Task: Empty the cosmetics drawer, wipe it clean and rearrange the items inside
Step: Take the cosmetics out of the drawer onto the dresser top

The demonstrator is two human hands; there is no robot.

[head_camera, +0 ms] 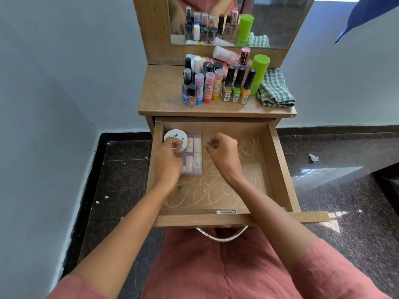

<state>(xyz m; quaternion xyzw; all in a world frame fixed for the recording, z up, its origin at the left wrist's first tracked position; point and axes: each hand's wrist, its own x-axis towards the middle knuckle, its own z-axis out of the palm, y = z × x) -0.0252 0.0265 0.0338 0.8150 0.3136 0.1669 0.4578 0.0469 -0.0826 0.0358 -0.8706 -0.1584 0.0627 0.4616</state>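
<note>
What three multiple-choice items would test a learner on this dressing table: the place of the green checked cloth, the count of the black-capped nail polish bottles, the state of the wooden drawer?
1. Where does the folded green checked cloth lie? A on the lap; B on the floor; C on the wooden tabletop, right end.
2. How many square nail polish bottles with tall black caps stand in a row? A three; B one; C six.
3. The wooden drawer is: A shut; B pulled open; C taken out.
Key: 1 C, beside the tall green cylinder; 2 A, gold, green and orange bottles side by side; 3 B, its scribbled bottom shows.
</note>
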